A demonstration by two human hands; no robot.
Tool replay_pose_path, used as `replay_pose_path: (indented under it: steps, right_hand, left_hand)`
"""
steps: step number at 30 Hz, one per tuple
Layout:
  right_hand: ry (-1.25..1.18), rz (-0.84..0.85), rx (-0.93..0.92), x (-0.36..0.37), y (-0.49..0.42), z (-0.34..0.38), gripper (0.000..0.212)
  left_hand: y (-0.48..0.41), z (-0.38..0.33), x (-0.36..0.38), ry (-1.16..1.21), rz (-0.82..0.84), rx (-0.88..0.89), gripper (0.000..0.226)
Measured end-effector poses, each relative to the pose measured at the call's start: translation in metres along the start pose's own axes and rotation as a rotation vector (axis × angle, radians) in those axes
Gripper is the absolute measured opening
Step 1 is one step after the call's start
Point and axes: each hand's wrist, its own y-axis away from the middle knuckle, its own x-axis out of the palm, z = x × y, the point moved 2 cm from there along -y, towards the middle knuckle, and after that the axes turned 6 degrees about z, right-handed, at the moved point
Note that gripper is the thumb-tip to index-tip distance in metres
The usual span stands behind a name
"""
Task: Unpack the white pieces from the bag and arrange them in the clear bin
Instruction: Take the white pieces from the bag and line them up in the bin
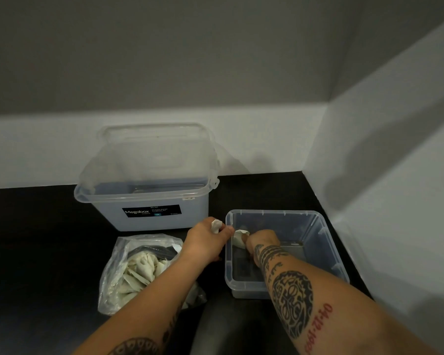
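A clear plastic bag (113, 272) full of several white pieces (141, 272) lies on the black counter at the lower left. The small clear bin (326, 247) stands to its right, near the wall corner. My left hand (205, 242) hovers just outside the bin's left rim and grips a white piece (216, 226) between its fingers. My right hand (263, 240) reaches down inside the bin at its left side and holds another white piece (239, 239) close to the bin's floor.
A larger clear Megabox container (149, 201) with its lid propped open stands behind the bag against the back wall. A white wall (395, 201) runs close along the bin's right side. The black counter (36, 239) extends left.
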Motion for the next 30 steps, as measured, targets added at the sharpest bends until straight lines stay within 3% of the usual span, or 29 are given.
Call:
replay_pose_path:
  steps: [11,15,25,30]
  right_hand:
    - [0.386,-0.026,-0.117,-0.019,0.003,-0.007,0.043]
    - [0.374,-0.004,-0.111,-0.019,0.006,-0.005,0.04]
    - [-0.006,0.035,-0.083,-0.017,0.008,-0.009,0.014]
    - [0.261,0.12,-0.138,-0.039,0.015,-0.005,0.016]
  left_hand:
    - [0.001,-0.003,0.003,-0.01,0.012,0.011,0.018]
    - [0.001,-0.004,0.005,-0.033,0.013,0.016,0.02]
    - [0.004,-0.007,0.006,-0.018,0.017,0.019,0.021]
    - [0.006,-0.018,-0.004,0.129,-0.007,0.061,0.029]
